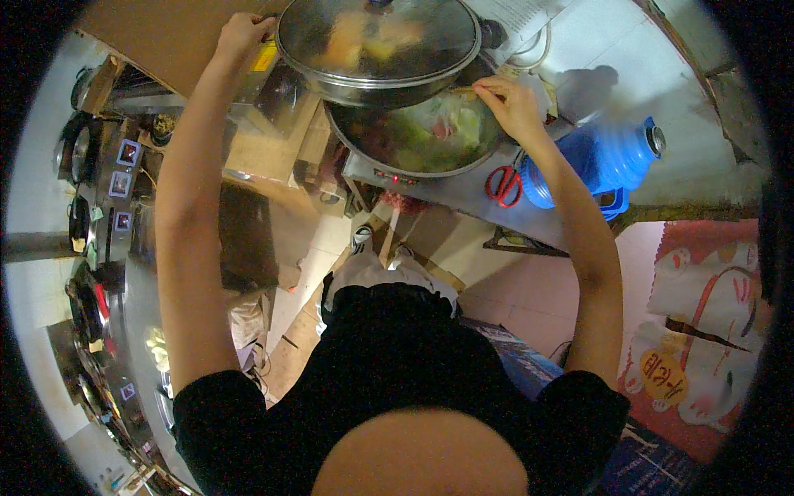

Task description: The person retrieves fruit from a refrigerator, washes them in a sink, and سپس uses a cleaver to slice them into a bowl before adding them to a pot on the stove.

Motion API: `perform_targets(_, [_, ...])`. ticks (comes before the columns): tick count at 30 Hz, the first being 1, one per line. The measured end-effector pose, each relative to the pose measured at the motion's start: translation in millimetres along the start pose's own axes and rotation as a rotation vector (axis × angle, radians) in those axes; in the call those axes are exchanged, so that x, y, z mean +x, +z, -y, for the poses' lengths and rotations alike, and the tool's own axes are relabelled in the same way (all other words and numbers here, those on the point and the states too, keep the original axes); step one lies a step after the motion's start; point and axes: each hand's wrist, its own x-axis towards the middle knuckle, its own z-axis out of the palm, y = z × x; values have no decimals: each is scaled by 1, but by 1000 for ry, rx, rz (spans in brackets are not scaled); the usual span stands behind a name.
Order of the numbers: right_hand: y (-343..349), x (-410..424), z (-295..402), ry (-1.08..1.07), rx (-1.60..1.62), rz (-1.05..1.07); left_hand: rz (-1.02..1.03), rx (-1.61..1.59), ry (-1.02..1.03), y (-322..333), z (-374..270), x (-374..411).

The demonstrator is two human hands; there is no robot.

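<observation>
My left hand [247, 32] grips the side handle of a steel pan with a glass lid [379, 46], at the top of the view. Orange and yellow shapes show through or on the glass. Below and partly behind this pan, a wide pan [422, 133] holds leafy green food and something reddish in liquid, with steam over it. My right hand [505, 105] is at that pan's right rim, fingers pinched on a thin, light brown stick-like thing, perhaps chopsticks. Under the wide pan a cooker with a small red light [396, 178] sits at the table's edge.
Red-handled scissors [504, 186] lie beside a blue plastic jug [595, 161] on its side, right of the wide pan. A cable and printed paper [518, 22] are at the top right. Cardboard boxes [273, 146] stand at the left, near a shelf with several pans.
</observation>
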Motion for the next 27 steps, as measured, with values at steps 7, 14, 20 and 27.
perform_targets(7, [7,-8,16,202,435,233,11,49,-30,3,5,4])
perform_targets(14, [2,-32,51,367,748,350,-6,40,-40,1,-1,0])
perform_targets(20, [-3,-50,88,243,826,165,-6,61,-49,-2,-5,-3])
perform_targets(27, [7,-61,93,-462,-94,239,-9,23,-30,-4,-9,-7])
